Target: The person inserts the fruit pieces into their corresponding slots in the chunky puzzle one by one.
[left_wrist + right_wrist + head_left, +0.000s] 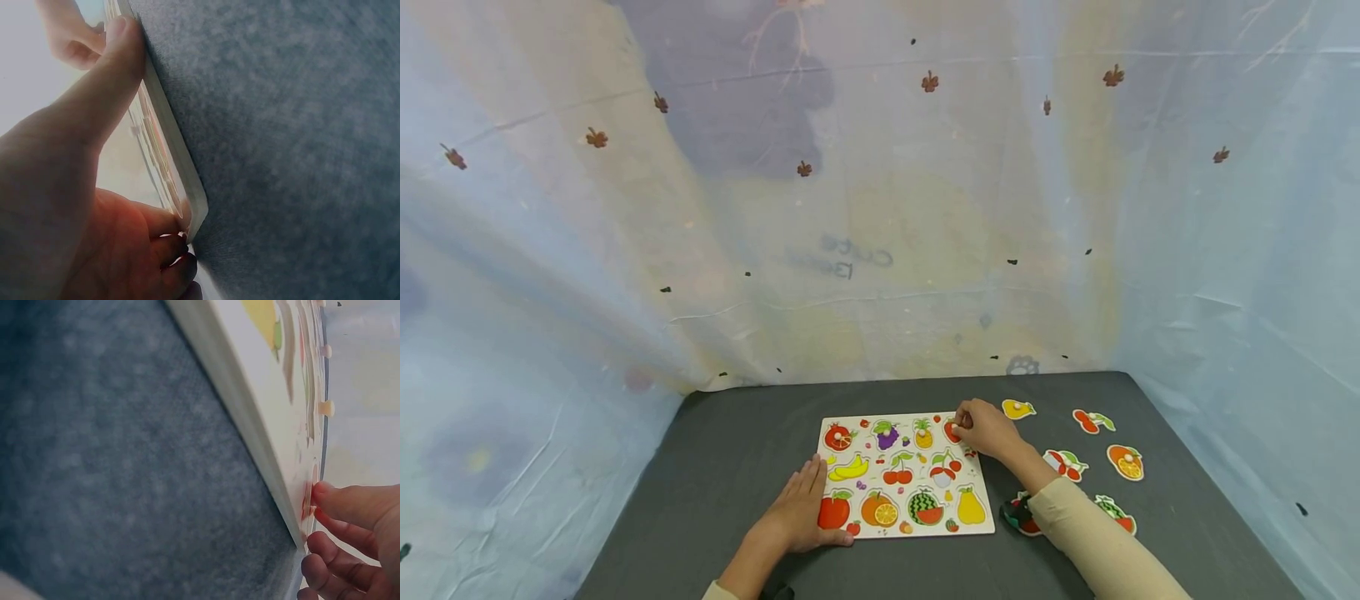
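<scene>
- Fruit board: one, white, rectangular, printed with fruit in three rows; lies flat on the table, between the two hands.
- Left hand: at the board's 8 to 9 o'clock side; fingers nearly straight and together, resting along the edge, thumb spread along the near edge; grips nothing, steadies by contact.
- Right hand: at the board's 2 o'clock corner; thumb and forefinger brought almost together in a pinch, remaining fingers loosely bent.
- Red fruit piece: held in that pinch, at the board's 1 to 2 o'clock area, partly covered by the fingers.
- Grape piece: purple, on the board towards 11 o'clock.
- Pear piece: yellow, loose on the table, off the board at 2 o'clock, near the right hand.
- Red piece with green leaf: loose, farther out, between 2 and 3 o'clock.
- Red-and-white piece and orange piece: loose, at 3 o'clock, the orange one farther out.
- Watermelon piece: loose, just past 3 o'clock.
- Sleeve: pale, on the right arm.
- Backdrop sheet: pale, patterned, hanging beyond the table at 12 o'clock.
</scene>
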The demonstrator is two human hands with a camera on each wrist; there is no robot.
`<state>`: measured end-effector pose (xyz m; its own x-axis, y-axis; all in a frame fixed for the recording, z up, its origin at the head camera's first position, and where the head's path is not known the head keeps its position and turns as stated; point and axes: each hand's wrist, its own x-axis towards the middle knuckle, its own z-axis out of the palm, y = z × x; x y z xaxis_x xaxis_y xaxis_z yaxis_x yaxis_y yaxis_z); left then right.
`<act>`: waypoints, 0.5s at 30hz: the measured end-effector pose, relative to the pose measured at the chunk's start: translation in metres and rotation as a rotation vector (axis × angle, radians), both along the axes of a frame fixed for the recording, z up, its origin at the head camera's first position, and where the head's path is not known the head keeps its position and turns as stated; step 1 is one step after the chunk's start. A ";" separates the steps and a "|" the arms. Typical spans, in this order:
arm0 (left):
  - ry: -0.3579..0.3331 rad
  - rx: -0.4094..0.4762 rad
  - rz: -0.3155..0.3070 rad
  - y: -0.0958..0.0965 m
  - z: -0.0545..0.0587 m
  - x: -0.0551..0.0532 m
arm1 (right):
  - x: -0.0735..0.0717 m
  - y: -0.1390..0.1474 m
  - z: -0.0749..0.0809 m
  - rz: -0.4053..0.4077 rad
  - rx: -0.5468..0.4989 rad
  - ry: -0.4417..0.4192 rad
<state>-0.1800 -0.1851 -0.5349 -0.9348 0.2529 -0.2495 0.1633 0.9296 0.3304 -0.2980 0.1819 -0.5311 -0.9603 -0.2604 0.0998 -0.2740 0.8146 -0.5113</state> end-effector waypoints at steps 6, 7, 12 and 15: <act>0.005 -0.008 -0.001 0.000 -0.001 -0.001 | 0.002 0.001 0.003 -0.004 0.002 -0.023; 0.004 -0.007 0.000 0.000 -0.001 -0.001 | 0.003 0.002 0.004 -0.005 0.006 -0.030; 0.006 -0.001 -0.001 -0.001 -0.003 -0.002 | 0.007 0.007 0.008 0.001 0.024 -0.026; 0.008 0.001 -0.003 -0.002 -0.003 -0.002 | 0.011 0.011 0.010 -0.004 0.026 -0.030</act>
<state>-0.1822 -0.1866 -0.5379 -0.9360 0.2558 -0.2418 0.1684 0.9287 0.3305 -0.2869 0.1930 -0.5207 -0.9639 -0.2584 0.0647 -0.2555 0.8286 -0.4981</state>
